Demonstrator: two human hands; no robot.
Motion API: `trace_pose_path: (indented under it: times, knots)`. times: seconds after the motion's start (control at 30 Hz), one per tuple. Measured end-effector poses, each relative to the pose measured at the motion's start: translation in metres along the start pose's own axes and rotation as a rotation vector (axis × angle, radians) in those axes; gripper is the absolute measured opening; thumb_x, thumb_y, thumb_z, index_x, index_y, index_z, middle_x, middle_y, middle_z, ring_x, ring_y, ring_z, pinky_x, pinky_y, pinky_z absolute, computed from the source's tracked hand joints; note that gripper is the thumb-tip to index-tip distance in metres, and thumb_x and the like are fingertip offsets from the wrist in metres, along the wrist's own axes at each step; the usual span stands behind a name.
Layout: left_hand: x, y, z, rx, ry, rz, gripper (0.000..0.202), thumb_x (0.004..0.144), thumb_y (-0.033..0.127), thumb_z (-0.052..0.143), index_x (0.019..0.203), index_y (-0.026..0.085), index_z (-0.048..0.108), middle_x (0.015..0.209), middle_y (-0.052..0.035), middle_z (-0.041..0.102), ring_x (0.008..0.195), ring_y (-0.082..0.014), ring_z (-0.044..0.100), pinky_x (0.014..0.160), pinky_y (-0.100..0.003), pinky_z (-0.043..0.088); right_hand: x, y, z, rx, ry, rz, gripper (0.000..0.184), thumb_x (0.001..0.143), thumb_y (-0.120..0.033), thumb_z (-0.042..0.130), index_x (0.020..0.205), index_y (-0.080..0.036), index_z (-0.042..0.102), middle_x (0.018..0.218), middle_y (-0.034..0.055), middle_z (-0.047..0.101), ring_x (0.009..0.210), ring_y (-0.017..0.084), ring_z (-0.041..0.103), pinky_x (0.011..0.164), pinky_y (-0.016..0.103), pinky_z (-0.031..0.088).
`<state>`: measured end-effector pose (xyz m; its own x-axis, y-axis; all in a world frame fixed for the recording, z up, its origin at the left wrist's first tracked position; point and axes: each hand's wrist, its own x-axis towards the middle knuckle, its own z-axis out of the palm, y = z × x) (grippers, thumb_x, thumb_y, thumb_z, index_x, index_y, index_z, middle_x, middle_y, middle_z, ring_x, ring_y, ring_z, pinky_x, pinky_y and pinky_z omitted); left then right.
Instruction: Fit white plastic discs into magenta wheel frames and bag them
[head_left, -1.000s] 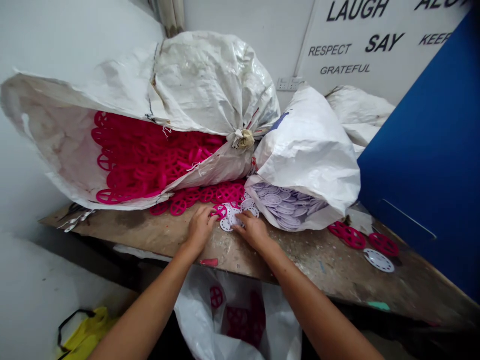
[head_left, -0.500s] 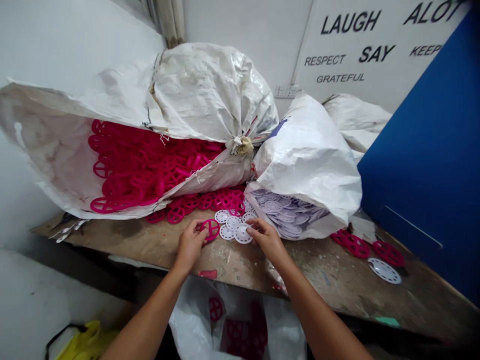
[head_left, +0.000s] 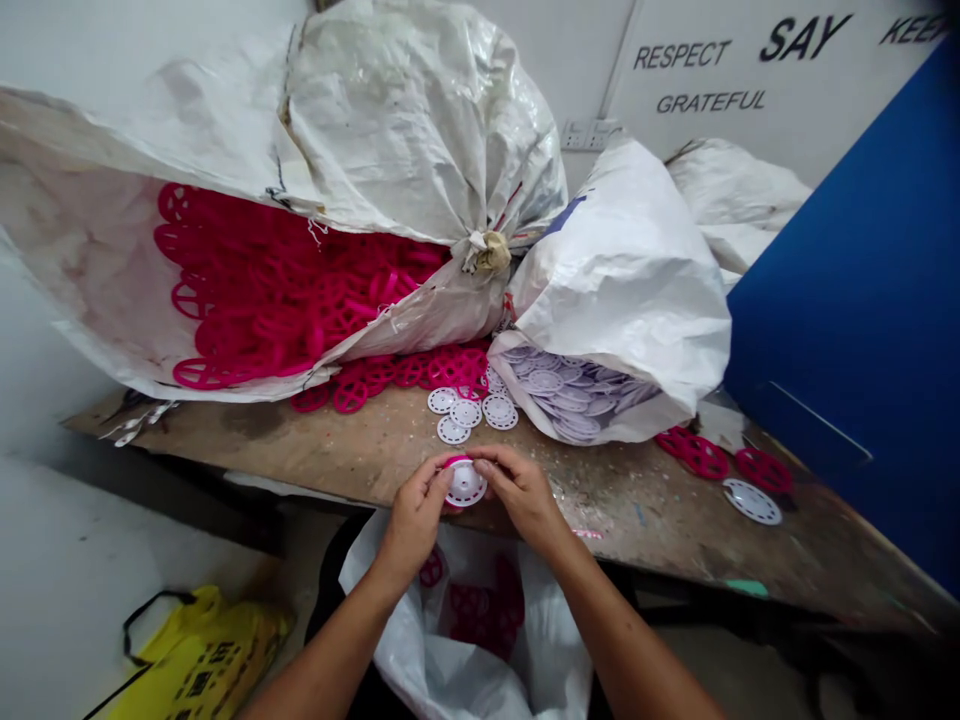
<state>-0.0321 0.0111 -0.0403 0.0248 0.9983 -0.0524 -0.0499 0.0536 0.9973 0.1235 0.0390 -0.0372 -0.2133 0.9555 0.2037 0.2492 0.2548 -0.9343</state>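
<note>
Near the table's front edge, my left hand (head_left: 420,508) grips a pink spoked plastic wheel (head_left: 456,461), mostly covered by a white slotted disc (head_left: 466,484). My right hand (head_left: 519,492) pinches the white disc from the other side, so the two pieces sit face to face between my fingers. Whether they are locked together, I cannot tell. Just behind my hands, several loose white discs (head_left: 466,413) lie on the wooden table (head_left: 360,450). Pink wheels (head_left: 350,396) are spread along the mouth of the large sack.
A large white sack (head_left: 405,130) spills pink wheels at the left; a smaller sack (head_left: 637,260) of white discs stands right of it. Below the table edge is an open white bag (head_left: 390,640) with pink pieces inside. A blue panel (head_left: 847,330) borders the right.
My right hand has picked up a white disc from the table and brought it against the pink wheel in my left hand. Both hands have come together, closer to me.
</note>
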Motion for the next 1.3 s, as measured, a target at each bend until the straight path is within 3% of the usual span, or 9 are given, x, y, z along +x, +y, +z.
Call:
trace_pose_path:
  times: [0.13,0.37,0.53,0.7,0.83,0.9,0.97,1.13,1.3]
  knots:
    - [-0.003,0.001,-0.001,0.129,0.026,0.104,0.034,0.086,0.037,0.050,0.110,0.017,0.064,0.110,-0.0080,0.067,0.104,-0.0223,0.059,0.090,-0.033,0.048,-0.003,-0.005,-0.003,0.054,-0.055,0.065,0.022,0.086,-0.033,0.052,0.098,-0.019,0.064,0.071,-0.0006,0.059,0.055,0.011,0.050,0.053,0.023,0.040]
    - [-0.013,0.001,0.000,-0.028,-0.152,-0.124,0.050,0.079,0.035,0.060,0.124,0.017,0.047,0.103,-0.0089,0.067,0.077,-0.0184,0.068,0.065,-0.027,0.054,-0.016,-0.002,-0.009,0.285,-0.187,0.162,0.032,0.079,-0.031,0.062,0.109,-0.021,0.055,0.085,-0.0002,0.061,0.065,0.011,0.057,0.060,0.023,0.046]
    - [-0.029,-0.007,-0.001,0.035,-0.167,-0.120,0.041,0.081,0.037,0.056,0.117,0.018,0.051,0.092,-0.0064,0.068,0.067,-0.0163,0.067,0.057,-0.024,0.051,-0.030,0.000,-0.013,0.197,-0.263,0.132,0.028,0.079,-0.030,0.063,0.105,-0.021,0.055,0.076,-0.0017,0.061,0.065,0.011,0.055,0.056,0.020,0.042]
    - [-0.033,-0.004,-0.020,0.189,-0.416,-0.201,0.051,0.074,0.033,0.065,0.123,0.023,0.053,0.092,-0.0050,0.069,0.059,-0.0136,0.064,0.050,-0.021,0.046,0.003,-0.003,-0.028,-0.051,-0.304,0.032,0.023,0.080,-0.031,0.061,0.100,-0.019,0.063,0.085,0.0013,0.066,0.074,0.014,0.059,0.064,0.024,0.044]
    - [0.008,0.011,-0.064,0.595,-0.043,0.134,0.026,0.079,0.031,0.057,0.101,0.021,0.066,0.090,-0.0043,0.069,0.073,-0.0165,0.063,0.065,-0.026,0.049,0.059,0.006,-0.019,-0.562,-0.048,-0.062,0.024,0.089,-0.028,0.046,0.101,-0.018,0.064,0.095,0.0049,0.068,0.087,0.018,0.062,0.076,0.028,0.045]
    - [0.038,0.018,-0.094,0.782,0.265,0.268,0.019,0.080,0.027,0.053,0.092,0.020,0.066,0.090,-0.0050,0.066,0.080,-0.0192,0.061,0.077,-0.032,0.048,0.079,0.013,-0.008,-0.724,-0.024,-0.082,0.027,0.088,-0.027,0.049,0.109,-0.017,0.063,0.109,0.0092,0.065,0.096,0.021,0.060,0.081,0.031,0.044]
    - [0.065,0.020,-0.124,0.824,0.391,0.296,0.019,0.079,0.024,0.051,0.091,0.018,0.065,0.098,-0.0082,0.061,0.091,-0.0228,0.058,0.086,-0.038,0.044,0.090,0.018,0.001,-0.781,-0.052,-0.103,0.030,0.084,-0.028,0.056,0.111,-0.016,0.063,0.118,0.0133,0.061,0.102,0.025,0.058,0.083,0.033,0.043]
    - [0.100,0.015,-0.160,0.822,0.397,0.299,0.006,0.066,0.018,0.065,0.071,0.020,0.064,0.088,-0.0061,0.059,0.096,-0.0260,0.053,0.094,-0.041,0.038,0.092,0.023,0.008,-0.917,-0.118,-0.145,0.021,0.083,-0.028,0.059,0.096,-0.015,0.068,0.096,0.0143,0.067,0.090,0.026,0.060,0.080,0.034,0.040]
    - [0.087,0.007,-0.129,0.664,0.345,0.276,0.005,0.074,0.024,0.060,0.072,0.020,0.062,0.089,-0.0052,0.059,0.096,-0.0239,0.054,0.092,-0.039,0.040,0.084,0.020,-0.008,-0.949,-0.080,-0.170,0.025,0.090,-0.025,0.046,0.092,-0.016,0.069,0.091,0.0133,0.066,0.086,0.024,0.060,0.079,0.035,0.040]
